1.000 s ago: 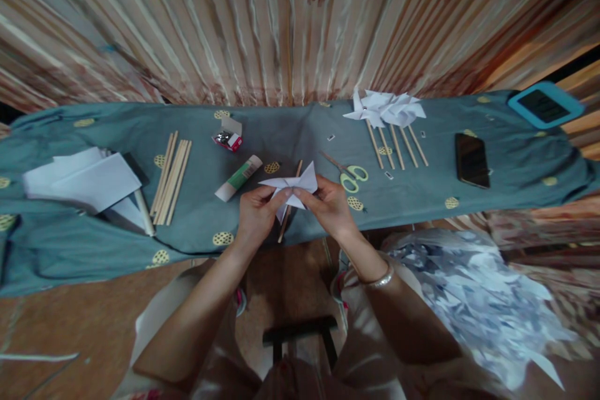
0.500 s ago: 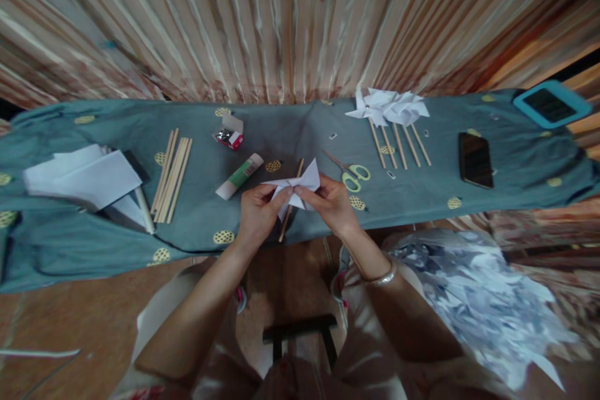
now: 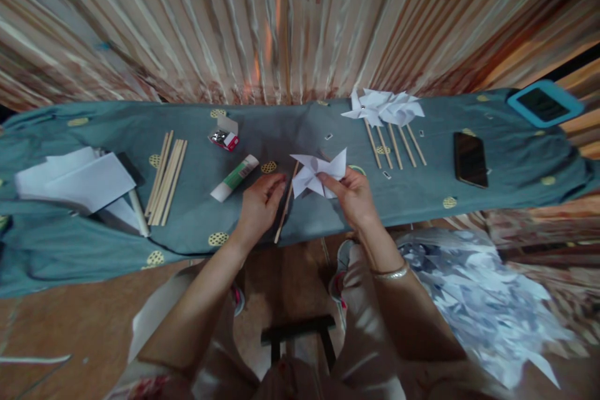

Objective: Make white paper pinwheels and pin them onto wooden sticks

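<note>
Head view, and from where I stand the right hand [image 3: 359, 201] pinches a white paper pinwheel [image 3: 313, 176] near its middle, thumb on top, its blades spreading toward the left hand [image 3: 257, 209]. That left hand is half curled, thumb and forefinger drawn close together; I can't tell whether anything small sits between them. A loose stick [image 3: 282, 219] lies slantwise between the hands, just beside the left fingers. Past the left hand's fingertips are a green-and-white tube [image 3: 234, 178] and, farther off, a small opened box [image 3: 225, 136] of shiny bits. To the left hand's left lie a row of sticks [image 3: 167, 181], then folded white paper [image 3: 89, 178]. Scissors [image 3: 360, 170] peek out behind the right hand, mostly hidden. Beyond that hand, several pinwheels on sticks [image 3: 387, 107] overlap, and a dark phone [image 3: 470, 159] lies well to its right.
</note>
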{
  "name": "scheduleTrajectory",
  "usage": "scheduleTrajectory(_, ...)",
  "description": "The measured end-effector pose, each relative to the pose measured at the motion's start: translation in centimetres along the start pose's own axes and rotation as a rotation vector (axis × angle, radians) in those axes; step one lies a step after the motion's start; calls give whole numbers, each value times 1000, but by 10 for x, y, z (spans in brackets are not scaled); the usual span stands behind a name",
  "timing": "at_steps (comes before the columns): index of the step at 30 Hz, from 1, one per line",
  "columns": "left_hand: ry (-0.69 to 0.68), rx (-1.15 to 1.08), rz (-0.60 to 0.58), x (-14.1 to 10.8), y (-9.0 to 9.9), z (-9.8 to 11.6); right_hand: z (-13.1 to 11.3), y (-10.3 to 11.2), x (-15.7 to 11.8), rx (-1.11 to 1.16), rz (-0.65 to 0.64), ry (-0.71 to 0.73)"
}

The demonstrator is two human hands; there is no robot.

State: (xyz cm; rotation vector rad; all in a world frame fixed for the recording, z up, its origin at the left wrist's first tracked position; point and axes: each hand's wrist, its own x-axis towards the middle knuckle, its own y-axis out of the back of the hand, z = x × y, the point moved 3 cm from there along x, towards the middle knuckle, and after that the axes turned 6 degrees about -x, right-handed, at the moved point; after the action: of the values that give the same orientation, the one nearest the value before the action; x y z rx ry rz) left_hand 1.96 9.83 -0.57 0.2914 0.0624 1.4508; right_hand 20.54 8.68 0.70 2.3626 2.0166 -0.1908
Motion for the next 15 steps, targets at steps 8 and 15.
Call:
scheduleTrajectory(8,-215,453,-159,15,-18,-9,0,-2,-14,-21,-193,10)
scheduleTrajectory(15,-45,269,-70,18,-16,-4,-2,7,-17,-132,-182,106)
